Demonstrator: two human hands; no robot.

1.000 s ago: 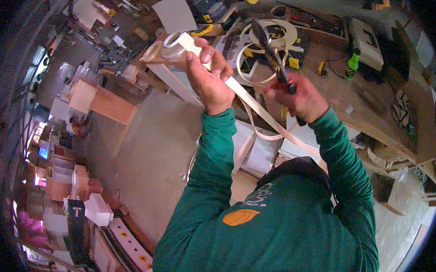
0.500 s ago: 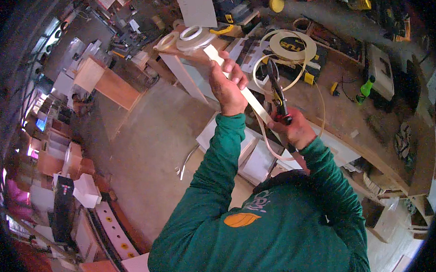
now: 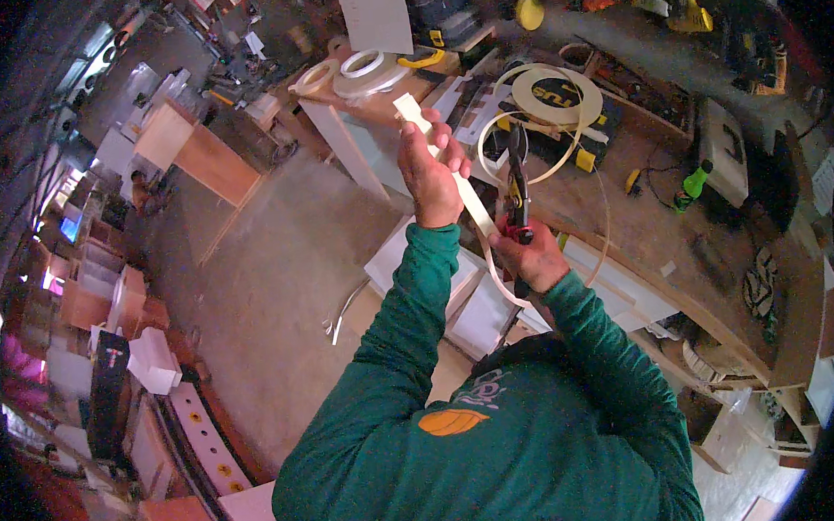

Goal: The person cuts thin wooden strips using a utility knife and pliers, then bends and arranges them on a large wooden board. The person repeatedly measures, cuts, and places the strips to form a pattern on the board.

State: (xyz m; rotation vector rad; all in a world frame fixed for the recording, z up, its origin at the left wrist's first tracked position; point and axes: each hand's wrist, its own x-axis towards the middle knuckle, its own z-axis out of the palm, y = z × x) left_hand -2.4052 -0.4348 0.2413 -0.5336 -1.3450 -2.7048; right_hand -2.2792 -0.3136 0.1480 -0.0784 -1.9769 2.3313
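My left hand (image 3: 432,184) is closed round a cream strip of edge banding (image 3: 475,206), its free end standing up past the fingers. The strip slants down to my right hand (image 3: 533,257), which grips a dark hand tool with a red part (image 3: 518,194), its long narrow end pointing up. Its exact kind is hard to make out; it looks like snips. The strip's lower part passes by the right fingers; whether they pinch it, I cannot tell. Beyond, the strip loops back to a cream coil (image 3: 559,97) lying on the workbench (image 3: 646,220).
A black and yellow case (image 3: 592,147) lies under the coil. On the bench are a green bottle (image 3: 693,187) and a white case (image 3: 721,155). White rolls (image 3: 362,63) sit on a cabinet at the far left of the bench. White panels (image 3: 481,314) lean below my hands.
Both hands keep their holds. The right hand and its tool have shifted slightly left and down; the left hand is a little lower. The whole view has shifted slightly.
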